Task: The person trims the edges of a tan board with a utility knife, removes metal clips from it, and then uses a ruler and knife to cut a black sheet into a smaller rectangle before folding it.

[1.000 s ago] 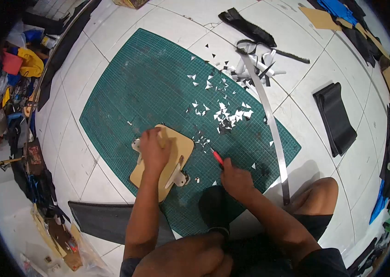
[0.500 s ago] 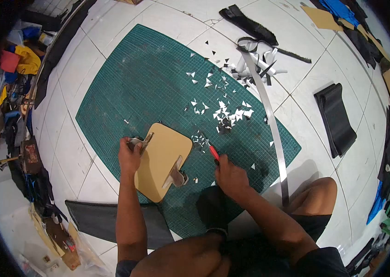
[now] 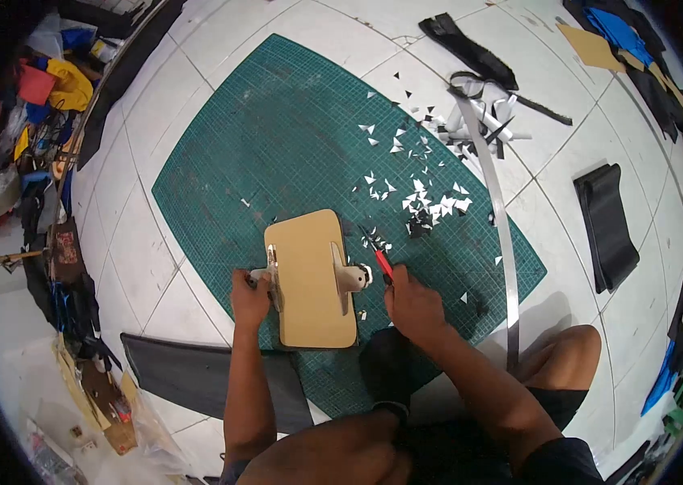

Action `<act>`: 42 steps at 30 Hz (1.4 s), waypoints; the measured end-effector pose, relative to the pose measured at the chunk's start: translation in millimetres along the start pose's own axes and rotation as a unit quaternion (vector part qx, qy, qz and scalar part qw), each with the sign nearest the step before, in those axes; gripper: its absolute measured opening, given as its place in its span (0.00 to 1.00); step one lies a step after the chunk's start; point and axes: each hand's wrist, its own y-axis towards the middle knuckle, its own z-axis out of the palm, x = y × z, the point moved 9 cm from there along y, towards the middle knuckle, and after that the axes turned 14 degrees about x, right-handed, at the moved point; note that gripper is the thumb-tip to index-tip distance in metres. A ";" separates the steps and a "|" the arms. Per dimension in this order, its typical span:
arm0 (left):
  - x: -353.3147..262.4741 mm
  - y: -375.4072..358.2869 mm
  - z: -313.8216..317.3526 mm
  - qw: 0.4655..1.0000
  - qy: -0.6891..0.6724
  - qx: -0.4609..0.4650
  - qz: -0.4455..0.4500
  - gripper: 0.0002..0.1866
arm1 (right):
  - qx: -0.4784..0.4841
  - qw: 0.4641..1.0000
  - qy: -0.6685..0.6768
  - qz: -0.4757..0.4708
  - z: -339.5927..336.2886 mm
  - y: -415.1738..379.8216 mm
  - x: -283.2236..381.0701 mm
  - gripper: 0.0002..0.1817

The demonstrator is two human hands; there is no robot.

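Green mat (image 3: 252,162) was spread out below both hands. The tan board (image 3: 309,279) lay flat on it, between the left hand (image 3: 250,297) and the right hand (image 3: 414,307). Looked light and stiff to me, so I'd guess the long edges or clips were the grab spots. Left fingers were closed on the near clip (image 3: 274,279); the other clip (image 3: 349,279), probably springy and slick, faced the right hand, which gripped a red-handled tool (image 3: 383,261).
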 end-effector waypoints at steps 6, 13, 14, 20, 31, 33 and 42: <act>-48.6 30.4 -10.3 0.982 0.121 -0.017 0.141 0.18 | -0.004 1.000 0.025 0.011 -11.6 -5.6 -20.9 0.15; -168.5 99.2 13.4 0.929 0.195 0.143 0.280 0.17 | 0.033 0.999 0.035 0.012 -37.0 -37.4 -48.0 0.13; -187.8 100.2 26.1 0.922 0.197 0.164 0.289 0.18 | 0.034 0.999 0.031 -0.001 -36.9 -43.4 -46.7 0.14; -268.6 70.2 114.5 0.848 0.185 0.284 0.408 0.20 | 0.087 0.990 -0.064 -0.087 -11.7 -52.9 -28.0 0.14; -203.1 0.8 55.9 0.846 0.387 0.114 0.348 0.45 | 0.123 0.983 -0.049 -0.127 16.1 -44.6 34.0 0.14; -178.9 -9.7 55.9 0.861 0.408 0.126 0.277 0.50 | 0.121 0.984 -0.046 -0.125 20.9 -45.9 43.4 0.15; -147.4 6.3 74.0 0.902 0.272 0.179 0.285 0.53 | 0.077 0.991 -0.052 -0.091 28.0 -46.1 28.5 0.18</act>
